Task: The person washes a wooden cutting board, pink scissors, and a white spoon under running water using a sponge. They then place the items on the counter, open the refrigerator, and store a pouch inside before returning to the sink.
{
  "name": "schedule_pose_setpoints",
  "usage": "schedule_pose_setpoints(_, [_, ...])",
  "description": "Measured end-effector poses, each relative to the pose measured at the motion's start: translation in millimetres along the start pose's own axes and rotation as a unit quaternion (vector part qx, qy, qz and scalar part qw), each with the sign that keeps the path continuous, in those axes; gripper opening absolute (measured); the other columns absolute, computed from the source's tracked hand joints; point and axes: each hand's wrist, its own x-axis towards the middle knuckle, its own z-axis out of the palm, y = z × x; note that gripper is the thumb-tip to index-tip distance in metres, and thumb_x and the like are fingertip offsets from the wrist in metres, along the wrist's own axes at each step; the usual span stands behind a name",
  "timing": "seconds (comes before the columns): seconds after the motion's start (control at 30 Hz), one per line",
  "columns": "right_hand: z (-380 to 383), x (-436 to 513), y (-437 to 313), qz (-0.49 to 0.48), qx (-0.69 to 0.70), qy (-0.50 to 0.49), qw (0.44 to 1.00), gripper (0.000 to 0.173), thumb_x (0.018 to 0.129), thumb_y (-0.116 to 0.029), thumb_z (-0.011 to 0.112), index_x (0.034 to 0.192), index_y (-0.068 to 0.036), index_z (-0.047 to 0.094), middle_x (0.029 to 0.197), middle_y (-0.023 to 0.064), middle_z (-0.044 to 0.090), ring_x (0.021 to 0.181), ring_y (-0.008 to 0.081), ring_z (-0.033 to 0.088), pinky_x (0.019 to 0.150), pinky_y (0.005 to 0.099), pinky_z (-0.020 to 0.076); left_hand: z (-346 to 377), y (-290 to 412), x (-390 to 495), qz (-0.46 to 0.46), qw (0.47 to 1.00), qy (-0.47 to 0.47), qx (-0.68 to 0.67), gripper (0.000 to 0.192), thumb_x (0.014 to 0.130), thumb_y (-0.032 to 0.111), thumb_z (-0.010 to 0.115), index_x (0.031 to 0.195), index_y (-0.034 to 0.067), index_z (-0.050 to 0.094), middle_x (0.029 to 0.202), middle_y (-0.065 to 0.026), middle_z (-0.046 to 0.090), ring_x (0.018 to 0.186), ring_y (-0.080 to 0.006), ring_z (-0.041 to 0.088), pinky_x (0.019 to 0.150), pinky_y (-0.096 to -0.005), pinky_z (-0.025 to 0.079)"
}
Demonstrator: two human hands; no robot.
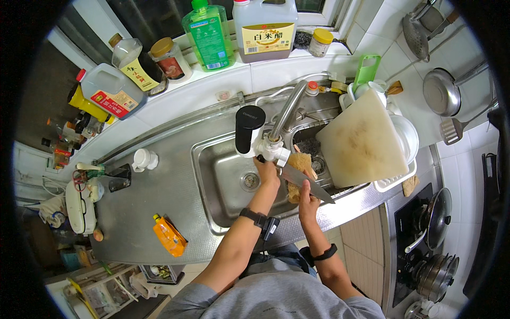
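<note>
My left hand (266,172) grips the dark handle of a kitchen knife (295,178) beneath the faucet's white filter attachment (271,149). The blade slants down to the right, over the divider between the two sink basins. At the blade's outer half is my right hand (308,204), its thumb lying across the metal and its other fingers partly hidden behind. A tan loofah sponge (301,162) shows on both sides of the blade, close against it; I cannot tell whether my right hand holds it too. The larger steel basin (227,179) lies to the left.
A worn cutting board (360,143) leans on a white dish rack (398,179) over the right basin. The steel faucet (289,109) arches overhead. An orange pouch (170,235) and a white plastic piece (144,159) sit on the left counter. A gas stove (410,239) stands right.
</note>
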Motion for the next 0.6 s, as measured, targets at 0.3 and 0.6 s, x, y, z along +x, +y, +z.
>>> schedule_pose_setpoints(0.3, [3,-11,4,-0.117,-0.036,-0.028,0.992,0.039,0.092,-0.026,0.047,0.118,0.003,0.05,0.118,0.0103,0.052,0.105,0.0162,0.048,0.091,0.0274,0.0363,-5,8,16,-0.228,0.967,0.0,-0.111,0.043,0.09,0.048,0.036,0.078,0.011,0.051,0.05,0.0021,0.042,0.04,-0.0102,0.038,0.037,-0.0215,0.03])
schedule_pose_setpoints(0.6, [-11,4,2,0.063,0.146,0.038,0.987,0.044,0.089,-0.027,0.052,0.119,0.005,0.048,0.114,0.0094,0.052,0.102,0.0148,0.049,0.087,0.0265,0.0389,-13,5,22,0.128,0.988,-0.064,0.058,0.023,0.09,0.024,0.048,0.104,0.006,0.047,0.084,-0.0037,0.054,0.071,-0.0131,0.055,0.042,-0.0256,0.043])
